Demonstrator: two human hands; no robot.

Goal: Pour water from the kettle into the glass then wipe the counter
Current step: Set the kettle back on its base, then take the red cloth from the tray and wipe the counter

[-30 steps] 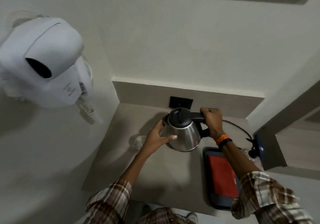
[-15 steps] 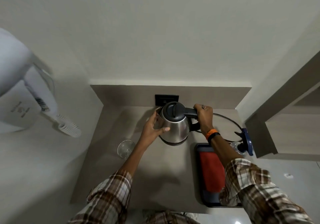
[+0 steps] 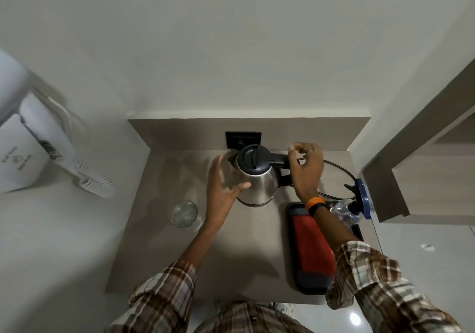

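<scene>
Currently, the steel kettle (image 3: 257,181) stands upright on the surface (image 3: 246,242), near the back wall socket. Left hand (image 3: 223,186) lies open against the kettle body (thumb touching the steel). Right hand (image 3: 305,168) is at the black handle; its grip appears loosened, fingers blurred. The glass (image 3: 184,214) stands left of the kettle, apart from it.

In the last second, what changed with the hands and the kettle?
The right hand has loosened on the kettle handle, its fingers now partly open where they were wrapped around it. The left hand has eased its palm off the kettle's side, only the thumb near the steel. The kettle, the glass, and the tray with the red cloth kept their places on the counter.
</scene>
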